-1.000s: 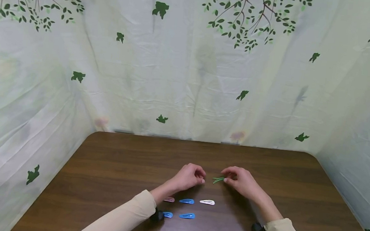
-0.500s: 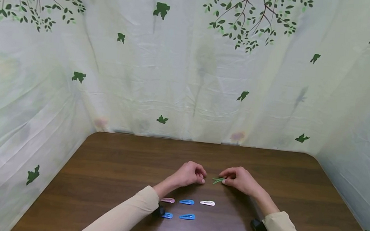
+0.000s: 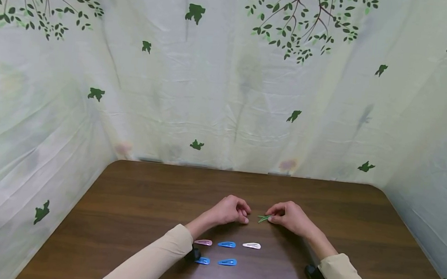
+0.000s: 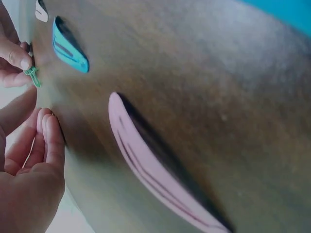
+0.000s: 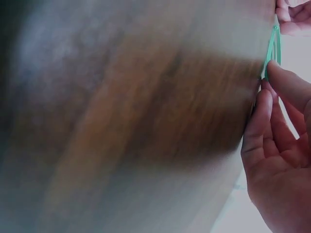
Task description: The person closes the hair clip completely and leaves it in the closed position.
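Note:
My right hand (image 3: 290, 218) pinches a green snap hair clip (image 3: 262, 218) between thumb and fingertips, just above the table. In the right wrist view the same clip (image 5: 273, 46) juts out past the thumb, and its arms look spread apart. A short gap to the left, my left hand (image 3: 230, 211) has relaxed, bent fingers with nothing in them. Nearer to me lie a pink hair clip (image 3: 203, 242), a blue hair clip (image 3: 226, 244) and a white hair clip (image 3: 252, 245) in a row. Below them is a second blue clip (image 3: 227, 261); another blue clip (image 3: 202, 260) is partly hidden by the left wrist.
The brown wooden table (image 3: 155, 191) has rounded far corners. Behind it and at both sides hangs a pale curtain (image 3: 227, 91) with printed leaves and branches. A black wrist camera (image 3: 314, 273) sits under the right forearm.
My right thumb and fingertips have come closer together on the green hair clip, shifting slightly left. The left hand has barely moved, and the clips on the table lie as before.

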Demonstrator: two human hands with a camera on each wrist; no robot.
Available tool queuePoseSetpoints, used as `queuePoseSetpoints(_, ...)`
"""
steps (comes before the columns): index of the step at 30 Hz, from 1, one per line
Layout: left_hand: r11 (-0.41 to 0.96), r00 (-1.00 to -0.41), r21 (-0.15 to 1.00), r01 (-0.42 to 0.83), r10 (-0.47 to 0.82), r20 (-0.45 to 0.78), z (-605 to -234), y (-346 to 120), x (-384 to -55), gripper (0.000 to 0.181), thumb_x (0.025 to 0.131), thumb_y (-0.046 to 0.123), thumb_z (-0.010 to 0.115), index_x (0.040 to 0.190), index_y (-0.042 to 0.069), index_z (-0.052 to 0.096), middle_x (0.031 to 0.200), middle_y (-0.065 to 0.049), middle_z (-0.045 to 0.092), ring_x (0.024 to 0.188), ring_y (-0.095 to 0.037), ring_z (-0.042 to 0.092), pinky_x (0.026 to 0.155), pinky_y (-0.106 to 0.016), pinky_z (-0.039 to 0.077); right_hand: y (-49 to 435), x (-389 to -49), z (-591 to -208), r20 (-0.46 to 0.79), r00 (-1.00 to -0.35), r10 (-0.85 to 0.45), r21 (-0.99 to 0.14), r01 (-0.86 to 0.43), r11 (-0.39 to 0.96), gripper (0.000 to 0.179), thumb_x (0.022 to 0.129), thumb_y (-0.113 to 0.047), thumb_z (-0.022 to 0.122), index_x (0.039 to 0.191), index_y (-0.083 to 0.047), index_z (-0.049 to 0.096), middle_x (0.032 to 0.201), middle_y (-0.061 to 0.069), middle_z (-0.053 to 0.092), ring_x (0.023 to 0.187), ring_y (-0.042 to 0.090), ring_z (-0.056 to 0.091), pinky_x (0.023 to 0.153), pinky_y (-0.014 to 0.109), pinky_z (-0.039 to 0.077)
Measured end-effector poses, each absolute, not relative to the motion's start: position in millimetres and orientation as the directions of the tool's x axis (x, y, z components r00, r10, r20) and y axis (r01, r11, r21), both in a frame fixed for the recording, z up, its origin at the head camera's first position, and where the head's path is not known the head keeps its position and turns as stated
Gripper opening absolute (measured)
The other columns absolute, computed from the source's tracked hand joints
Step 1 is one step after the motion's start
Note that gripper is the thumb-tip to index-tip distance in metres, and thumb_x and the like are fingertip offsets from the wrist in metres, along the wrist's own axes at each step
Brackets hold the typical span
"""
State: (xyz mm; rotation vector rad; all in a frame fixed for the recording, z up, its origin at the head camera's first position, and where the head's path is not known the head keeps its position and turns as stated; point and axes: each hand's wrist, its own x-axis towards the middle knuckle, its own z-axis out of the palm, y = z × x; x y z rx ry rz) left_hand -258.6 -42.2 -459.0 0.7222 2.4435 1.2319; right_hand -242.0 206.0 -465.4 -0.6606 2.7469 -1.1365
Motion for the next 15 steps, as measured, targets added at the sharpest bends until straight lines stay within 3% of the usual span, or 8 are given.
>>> queuePoseSetpoints(15,0.483,-0.819,0.82,0.306,0.573,-0.031,-461.3,-47.0,-258.0,0.019,0.08,0.006,0.08,0.098,0.001,0.073,0.075,0.001,0.065,0.07,-0.009,0.058,0.064,-0.021,0.047,202.8,-239.6,-464.0,0.053,-0.913,-0.405,-0.679,-0.33,0.655,0.005,0.088,-0.016,0.074,0.09,-0.011,0.075,0.077,-0.008,0.066,0.071,0.01,0.055,0.067,0.029,0.045)
